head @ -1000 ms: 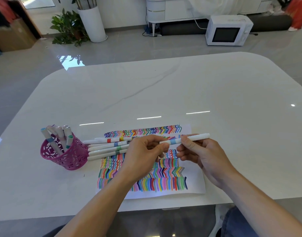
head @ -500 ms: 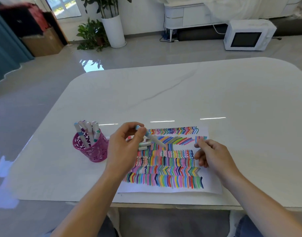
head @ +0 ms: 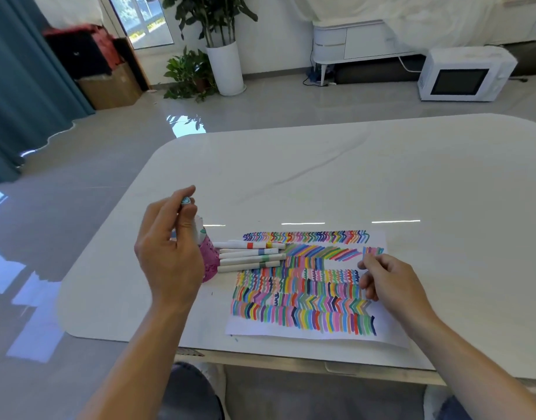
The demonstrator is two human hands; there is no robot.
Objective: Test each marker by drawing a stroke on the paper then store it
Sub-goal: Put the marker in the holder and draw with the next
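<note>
My left hand [head: 166, 253] holds a white marker with a light-blue cap [head: 186, 201] upright, directly over the pink mesh pen cup [head: 209, 262], which it mostly hides. Other markers' tips poke out of the cup beside my fingers. Several white markers [head: 250, 256] lie side by side on the table between the cup and the paper [head: 306, 283], a white sheet covered in rows of coloured strokes. My right hand [head: 388, 283] rests on the sheet's right side with fingers curled and nothing visible in it.
The white table [head: 321, 177] has a rounded left corner and its front edge is close to my body. On the floor beyond it stand a potted plant [head: 221, 40], a white microwave [head: 464, 75] and a cardboard box [head: 112, 86].
My left hand took the blue-capped marker from over the paper and carried it left and upright above the pink cup. My right hand let go and settled on the paper. My head turned left.
</note>
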